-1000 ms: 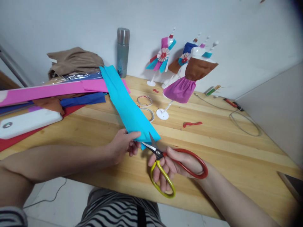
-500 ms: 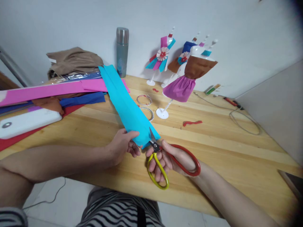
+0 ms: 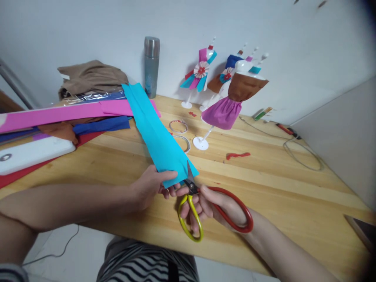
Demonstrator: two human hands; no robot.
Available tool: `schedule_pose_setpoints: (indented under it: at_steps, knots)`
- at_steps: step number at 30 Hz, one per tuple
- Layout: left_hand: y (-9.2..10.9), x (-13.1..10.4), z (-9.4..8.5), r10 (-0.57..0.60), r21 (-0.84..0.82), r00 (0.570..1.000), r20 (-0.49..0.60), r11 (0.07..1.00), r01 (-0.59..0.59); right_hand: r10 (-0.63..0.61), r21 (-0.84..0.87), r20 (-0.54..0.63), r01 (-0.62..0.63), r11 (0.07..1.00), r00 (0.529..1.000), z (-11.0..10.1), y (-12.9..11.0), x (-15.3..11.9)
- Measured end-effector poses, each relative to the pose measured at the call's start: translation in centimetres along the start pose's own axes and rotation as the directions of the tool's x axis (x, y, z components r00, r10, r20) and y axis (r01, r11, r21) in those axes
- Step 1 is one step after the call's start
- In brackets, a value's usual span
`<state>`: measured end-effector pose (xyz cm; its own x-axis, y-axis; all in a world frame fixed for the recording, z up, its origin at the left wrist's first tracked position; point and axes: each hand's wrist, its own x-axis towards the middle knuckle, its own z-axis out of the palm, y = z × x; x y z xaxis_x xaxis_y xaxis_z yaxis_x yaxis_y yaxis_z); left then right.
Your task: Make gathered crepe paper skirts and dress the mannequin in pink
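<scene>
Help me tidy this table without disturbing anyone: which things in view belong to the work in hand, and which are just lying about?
In use:
Scissors, in the right hand
Turquoise strip, pinched by the left hand, with the scissor blades at its near end

Apparently just lying or standing by:
Flask
Brown garment
White case
Red scrap
Dress forms (link unclear)

Cloth strip [image 3: 155, 137] left of mannequins [image 3: 222, 111]

One head-worn camera looks forward and down at the nearby hands [image 3: 148, 186] [image 3: 226, 203] and table [image 3: 279, 207].
</scene>
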<state>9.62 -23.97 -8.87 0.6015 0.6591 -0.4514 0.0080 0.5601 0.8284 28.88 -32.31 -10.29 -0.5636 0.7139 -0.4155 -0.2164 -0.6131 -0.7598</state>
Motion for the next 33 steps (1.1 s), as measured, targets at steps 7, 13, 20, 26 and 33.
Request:
schedule_pose_setpoints:
  at_steps: [7,13,20,26,33]
  knots:
    - [-0.2,0.5,-0.2,0.070,-0.025,0.997,0.037,0.997,-0.069,0.013,-0.026,0.201,-0.008,1.000,0.979,0.1,-0.8,-0.3]
    - [-0.3,0.6,-0.1,0.106,-0.045,0.994,0.036,0.993,-0.105,-0.041,0.006,0.298,0.041,0.999,0.954,-0.9,-0.1,0.3]
    - [-0.5,0.7,-0.5,0.136,-0.082,0.987,0.086,0.988,-0.129,-0.057,0.024,0.149,0.054,0.998,0.987,-0.6,0.2,0.5]
    - [-0.6,0.8,-0.5,0.129,-0.100,0.990,0.061,0.987,-0.123,-0.037,0.055,0.045,0.034,0.998,0.998,0.1,0.3,0.2]
    - [-0.2,0.5,0.0,0.121,-0.088,0.992,-0.020,0.989,-0.122,0.061,0.008,-0.050,-0.060,0.998,0.997,-0.3,-0.3,0.0]
